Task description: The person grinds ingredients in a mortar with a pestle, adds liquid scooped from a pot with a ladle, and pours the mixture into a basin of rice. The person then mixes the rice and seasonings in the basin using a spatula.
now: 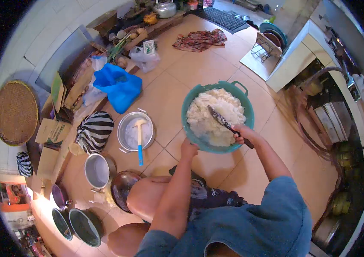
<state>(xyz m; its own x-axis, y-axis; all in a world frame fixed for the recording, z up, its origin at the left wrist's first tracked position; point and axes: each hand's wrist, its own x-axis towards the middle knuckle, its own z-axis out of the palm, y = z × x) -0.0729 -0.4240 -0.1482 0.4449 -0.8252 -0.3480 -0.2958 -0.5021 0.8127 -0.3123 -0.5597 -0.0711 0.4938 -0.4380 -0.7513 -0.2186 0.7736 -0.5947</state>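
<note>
A green plastic basin [185,124] with side handles stands on the tiled floor in front of me, heaped with white cooked rice [209,100]. My right hand [242,133] is closed around the handle of a dark rice paddle [220,118]. The paddle's blade lies on the rice and has white grains stuck to it. At the basin's near left edge, my left hand [189,149] is closed on the rim; part of its fingers is hidden.
Left of the basin stands a metal pot [124,132] with a blue-handled spatula [140,143] in it. Near it are another metal pot [97,171], a striped bundle [95,132] and a blue plastic bag [120,88]. A crumpled cloth [200,40] lies farther off; a cabinet [295,53] is at right.
</note>
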